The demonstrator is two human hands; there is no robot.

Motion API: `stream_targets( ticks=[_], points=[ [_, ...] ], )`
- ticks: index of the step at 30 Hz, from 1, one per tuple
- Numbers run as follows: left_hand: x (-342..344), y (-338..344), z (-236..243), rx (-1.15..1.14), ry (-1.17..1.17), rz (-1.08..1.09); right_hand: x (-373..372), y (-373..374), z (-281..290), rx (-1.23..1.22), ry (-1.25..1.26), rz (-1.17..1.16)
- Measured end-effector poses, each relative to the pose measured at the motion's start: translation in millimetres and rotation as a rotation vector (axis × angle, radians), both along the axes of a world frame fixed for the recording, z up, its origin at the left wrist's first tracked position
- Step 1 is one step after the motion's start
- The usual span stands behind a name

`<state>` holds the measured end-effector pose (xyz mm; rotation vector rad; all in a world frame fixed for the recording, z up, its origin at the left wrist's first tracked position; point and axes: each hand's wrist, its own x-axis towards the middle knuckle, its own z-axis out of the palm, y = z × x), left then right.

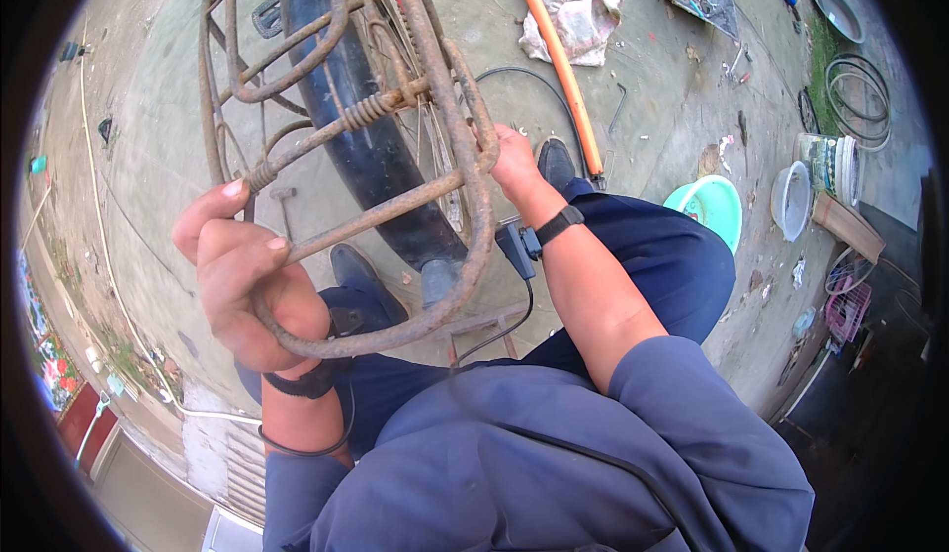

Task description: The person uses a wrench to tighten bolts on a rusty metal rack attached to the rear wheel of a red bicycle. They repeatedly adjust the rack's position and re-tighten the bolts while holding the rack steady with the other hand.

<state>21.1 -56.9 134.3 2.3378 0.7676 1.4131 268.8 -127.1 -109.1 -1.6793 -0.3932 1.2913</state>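
Grey-green concrete makes up the ground (652, 147) beneath your hands, scuffed and strewn with small scraps, and it gives way to bare brown dirt well out to the left of your left hand (252, 275). Beyond your right hand (514, 162) lies an orange pump (560, 68) with a black handle, a stained pale cloth (588, 23) just beside it and an L-shaped key (619, 109) a little further right. Past those, farther from you, a tray (727, 20) holds a jumble of tools. To the right of your right forearm sits a mint-green basin (725, 206), with a grey bowl (791, 201) and a bucket (830, 169) further out. A pale pipe (213, 415) runs along the ground left of your left wrist. Between your hands and stretching away from them is the rack (395, 206), set above a black tyre (371, 176). It is bare round bar, brown with rust all over, rounded at the end nearest you, with crossbars and a coiled spring wound around one of them. Your left hand is curled around its near left corner, thumb on a crossbar. Your right hand is at its right side, the fingers partly hidden behind the bar, so you cannot tell what they grasp.
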Motion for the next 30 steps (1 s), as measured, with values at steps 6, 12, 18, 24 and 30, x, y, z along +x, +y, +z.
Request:
stream_targets(
  ticks=[6, 12, 18, 24, 30],
  points=[
    [-4.7, 0.6, -3.3, -0.066, -0.029, -0.012, -0.5, 9.4, -38.1, 0.102, 0.1, 0.02],
    [-4.2, -4.1, -3.3, -0.134, -0.084, 0.017, 9.2, 16.4, -53.6, 0.122, 0.044, 0.11],
    [-5.3, -6.2, -1.6, -0.195, -0.121, 0.005, 10.0, 21.0, -48.0, 0.148, 0.048, 0.092],
    [-10.9, -2.7, -2.1, -0.195, -0.116, -0.066, 12.7, 32.0, -47.8, 0.108, 0.193, 0.075],
    [-9.4, -5.2, -1.0, -0.172, -0.06, -0.022, 13.1, 37.2, -42.9, 0.197, 0.107, 0.109]
  ],
)
